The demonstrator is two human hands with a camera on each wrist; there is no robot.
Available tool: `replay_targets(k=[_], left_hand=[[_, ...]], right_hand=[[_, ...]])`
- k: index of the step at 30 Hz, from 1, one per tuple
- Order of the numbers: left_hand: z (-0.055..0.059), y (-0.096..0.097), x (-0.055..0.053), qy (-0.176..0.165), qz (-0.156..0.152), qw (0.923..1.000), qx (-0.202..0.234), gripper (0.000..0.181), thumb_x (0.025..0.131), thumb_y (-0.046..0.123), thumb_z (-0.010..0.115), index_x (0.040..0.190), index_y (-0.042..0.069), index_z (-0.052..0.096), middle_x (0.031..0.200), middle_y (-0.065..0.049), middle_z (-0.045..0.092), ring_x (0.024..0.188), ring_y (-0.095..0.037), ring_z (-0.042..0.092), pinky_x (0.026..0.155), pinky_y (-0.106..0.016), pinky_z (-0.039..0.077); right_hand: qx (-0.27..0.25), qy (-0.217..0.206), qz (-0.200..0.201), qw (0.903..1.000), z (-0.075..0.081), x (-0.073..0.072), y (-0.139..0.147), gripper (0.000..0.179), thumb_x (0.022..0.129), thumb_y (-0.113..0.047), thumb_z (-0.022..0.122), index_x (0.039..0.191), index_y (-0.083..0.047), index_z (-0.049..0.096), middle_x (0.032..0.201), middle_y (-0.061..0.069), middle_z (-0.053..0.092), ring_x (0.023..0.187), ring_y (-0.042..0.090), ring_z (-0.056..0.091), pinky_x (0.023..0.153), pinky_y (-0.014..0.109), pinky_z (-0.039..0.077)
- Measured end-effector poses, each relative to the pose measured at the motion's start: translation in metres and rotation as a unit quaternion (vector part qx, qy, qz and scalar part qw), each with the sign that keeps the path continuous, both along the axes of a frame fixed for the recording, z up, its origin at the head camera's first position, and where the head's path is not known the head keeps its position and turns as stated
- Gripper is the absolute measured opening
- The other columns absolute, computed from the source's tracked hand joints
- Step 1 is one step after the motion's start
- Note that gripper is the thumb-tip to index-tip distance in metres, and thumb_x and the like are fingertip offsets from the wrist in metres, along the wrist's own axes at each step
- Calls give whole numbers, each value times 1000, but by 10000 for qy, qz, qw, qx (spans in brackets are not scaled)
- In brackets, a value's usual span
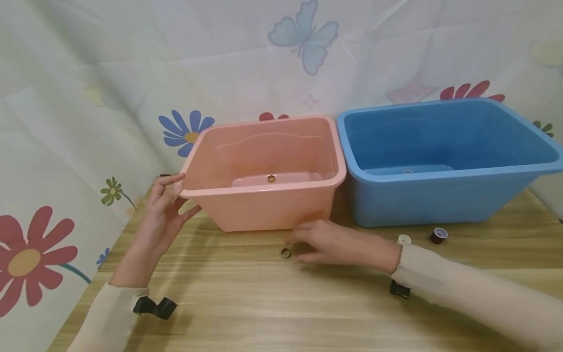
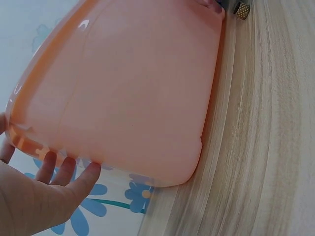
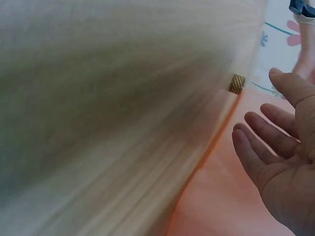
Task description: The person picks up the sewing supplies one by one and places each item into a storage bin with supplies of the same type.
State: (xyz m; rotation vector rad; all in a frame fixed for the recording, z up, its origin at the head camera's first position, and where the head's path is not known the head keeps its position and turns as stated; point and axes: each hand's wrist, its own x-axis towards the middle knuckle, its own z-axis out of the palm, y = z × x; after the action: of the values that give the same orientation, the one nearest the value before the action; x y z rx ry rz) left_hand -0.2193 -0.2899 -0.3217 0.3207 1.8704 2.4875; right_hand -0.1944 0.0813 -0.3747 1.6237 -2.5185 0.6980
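My left hand (image 1: 162, 210) holds the pink plastic tub (image 1: 268, 208) at its front left corner, thumb at the rim and the other fingers against the outside wall. A small brass-coloured ring with a dimpled surface (image 1: 286, 253), like an open-ended thimble, lies on the table before the tub. Just right of it is my right hand (image 1: 330, 242), slightly blurred, fingers loosely spread and nothing between them. In the right wrist view the dimpled ring (image 3: 237, 84) stands apart from the fingertips. Another small golden ring (image 1: 271, 179) lies on the tub's floor.
A larger blue tub (image 1: 418, 200) stands at the right, with a small pale-rimmed piece (image 1: 408, 172) inside. In front of it are a dark roll with a pale top (image 1: 438, 235) and a white roll (image 1: 403, 239), partly behind my right sleeve. A patterned cloth (image 1: 237, 58) hangs behind.
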Motion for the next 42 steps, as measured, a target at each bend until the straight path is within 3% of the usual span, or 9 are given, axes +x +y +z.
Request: replay_targets(k=[5, 12, 23, 30, 42], left_hand=[[0, -1, 0, 15, 14, 10000, 10, 18, 108, 15, 48, 126, 20, 52, 140, -2, 46, 122, -22, 52, 93, -39, 57], [-1, -1, -1, 56, -16, 10000, -36, 19, 109, 15, 47, 127, 19, 51, 140, -2, 46, 122, -21, 53, 93, -40, 57], [-1, -1, -1, 76, -56, 10000, -9, 19, 109, 15, 48, 127, 19, 51, 139, -2, 47, 119, -20, 54, 94, -40, 57], [-2, -1, -1, 93, -66, 9999, -74, 20, 109, 16, 48, 128, 20, 51, 142, -3, 45, 121, -21, 53, 94, -39, 56], [-3, -1, -1, 136, -39, 9998, -115, 19, 109, 16, 46, 127, 20, 52, 142, -3, 46, 121, -21, 52, 94, -39, 56]], right_hand=[[38, -220, -137, 9997, -6, 0, -11, 35, 89, -26, 81, 117, -7, 71, 105, 3, 70, 92, 14, 64, 84, 26, 54], [333, -590, -327, 9972, -11, 0, -20, 36, 90, -28, 80, 119, -9, 72, 113, 2, 70, 103, 13, 64, 93, 27, 53], [1, 166, -253, 9995, -18, -3, -24, 26, 88, -20, 81, 110, -7, 74, 104, 2, 70, 98, 14, 64, 90, 27, 53], [128, 286, -271, 9991, -20, -5, -25, 21, 90, -19, 80, 108, -10, 76, 102, 0, 71, 99, 14, 64, 91, 27, 52], [99, 131, -377, 9992, -16, -4, -23, 20, 89, -18, 80, 106, -9, 76, 100, -1, 72, 95, 11, 66, 87, 25, 54]])
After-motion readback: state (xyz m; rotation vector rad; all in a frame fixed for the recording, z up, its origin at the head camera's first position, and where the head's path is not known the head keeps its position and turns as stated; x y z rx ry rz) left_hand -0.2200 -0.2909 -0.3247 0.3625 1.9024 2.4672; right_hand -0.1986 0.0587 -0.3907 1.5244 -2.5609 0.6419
